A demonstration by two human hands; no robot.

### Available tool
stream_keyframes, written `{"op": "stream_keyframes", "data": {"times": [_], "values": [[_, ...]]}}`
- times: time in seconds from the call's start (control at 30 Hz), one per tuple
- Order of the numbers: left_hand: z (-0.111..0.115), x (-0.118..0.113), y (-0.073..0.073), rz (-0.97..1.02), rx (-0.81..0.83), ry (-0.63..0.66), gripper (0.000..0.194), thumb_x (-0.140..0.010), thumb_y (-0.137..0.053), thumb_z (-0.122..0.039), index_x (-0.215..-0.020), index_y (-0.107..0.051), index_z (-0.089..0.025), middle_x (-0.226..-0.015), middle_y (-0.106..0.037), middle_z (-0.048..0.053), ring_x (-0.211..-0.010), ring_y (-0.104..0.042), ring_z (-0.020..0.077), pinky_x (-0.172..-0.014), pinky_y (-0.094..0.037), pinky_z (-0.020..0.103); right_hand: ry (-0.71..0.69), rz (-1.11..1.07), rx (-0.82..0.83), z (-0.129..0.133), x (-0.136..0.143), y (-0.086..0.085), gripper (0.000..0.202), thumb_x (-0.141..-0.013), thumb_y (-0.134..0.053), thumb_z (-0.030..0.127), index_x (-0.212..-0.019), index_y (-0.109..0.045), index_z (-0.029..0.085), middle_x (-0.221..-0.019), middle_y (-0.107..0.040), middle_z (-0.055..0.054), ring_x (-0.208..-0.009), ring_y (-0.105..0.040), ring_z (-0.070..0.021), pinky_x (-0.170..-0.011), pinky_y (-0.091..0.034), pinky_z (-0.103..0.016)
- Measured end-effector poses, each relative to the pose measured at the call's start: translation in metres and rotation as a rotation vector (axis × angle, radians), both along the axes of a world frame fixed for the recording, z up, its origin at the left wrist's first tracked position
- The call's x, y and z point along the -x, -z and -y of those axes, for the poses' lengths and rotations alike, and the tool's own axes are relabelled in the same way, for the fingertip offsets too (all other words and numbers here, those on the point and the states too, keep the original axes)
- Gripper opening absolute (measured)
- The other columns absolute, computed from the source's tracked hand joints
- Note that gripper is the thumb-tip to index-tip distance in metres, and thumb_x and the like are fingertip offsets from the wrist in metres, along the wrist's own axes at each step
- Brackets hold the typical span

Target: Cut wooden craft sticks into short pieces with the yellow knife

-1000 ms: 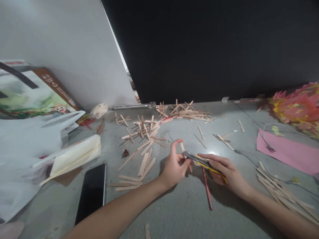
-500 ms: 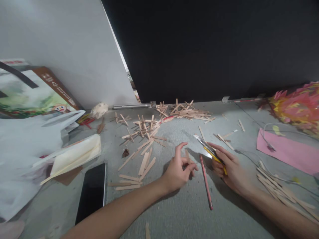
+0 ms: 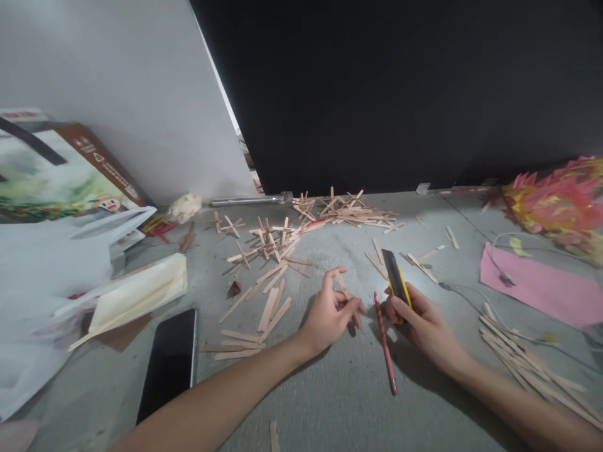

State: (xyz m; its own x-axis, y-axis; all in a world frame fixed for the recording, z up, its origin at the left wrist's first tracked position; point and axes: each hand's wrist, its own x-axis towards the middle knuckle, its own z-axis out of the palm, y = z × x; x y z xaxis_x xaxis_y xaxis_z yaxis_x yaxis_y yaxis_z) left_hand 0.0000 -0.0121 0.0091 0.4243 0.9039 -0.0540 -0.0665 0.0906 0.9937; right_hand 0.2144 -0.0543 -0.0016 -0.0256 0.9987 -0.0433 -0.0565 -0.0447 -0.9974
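Near the centre, my left hand pinches a short wooden stick between thumb and fingers. My right hand is closed round a yellow and black utility knife, its blade end pointing up and away. Between the hands a red pencil lies on the grey surface. Ahead of my left hand are crossed wooden sticks, and loose flat sticks lie to its left.
A black phone and white plastic bag are at the left. More sticks are piled by the black panel. Pink paper, a cable and a stick bundle lie right.
The knife has turned more upright in my right hand, showing its broad side. The stick in my left hand has tilted, its upper end now near my index finger. The view has shifted slightly.
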Motion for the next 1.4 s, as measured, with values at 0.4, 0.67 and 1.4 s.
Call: {"op": "stream_keyframes", "data": {"times": [0.4, 0.67, 1.4], "values": [[-0.007, -0.001, 0.005, -0.131, -0.093, 0.013, 0.051, -0.095, -0.066, -0.045, -0.130, -0.040, -0.020, -0.077, -0.075, 0.001, -0.047, -0.063, 0.0124, -0.052, -0.047, 0.022, 0.038, 0.301, -0.085, -0.011, 0.018, -0.020, 0.028, -0.090, -0.070, 0.047, -0.089, -0.073, 0.019, -0.078, -0.067, -0.003, -0.068, -0.057, -0.0181, -0.065, -0.045, -0.030], [-0.010, 0.000, 0.018, -0.233, -0.235, -0.023, 0.046, -0.085, -0.063, -0.016, -0.129, -0.049, -0.018, -0.068, -0.067, -0.004, -0.049, -0.060, 0.0129, -0.048, -0.044, 0.021, -0.095, 0.340, -0.271, -0.048, 0.057, -0.018, 0.017, -0.086, -0.073, 0.037, -0.084, -0.070, 0.020, -0.061, -0.062, 0.004, -0.048, -0.054, -0.0127, -0.048, -0.040, -0.024], [-0.007, 0.006, 0.008, -0.335, -0.247, -0.082, 0.052, -0.095, -0.054, -0.025, -0.144, -0.046, -0.010, -0.076, -0.076, 0.002, -0.065, -0.071, 0.0173, -0.062, -0.052, 0.025, -0.050, 0.429, -0.351, -0.062, 0.049, -0.007, 0.017, -0.091, -0.066, 0.035, -0.082, -0.060, 0.022, -0.068, -0.062, 0.003, -0.063, -0.057, -0.0150, -0.060, -0.040, -0.025]]}}
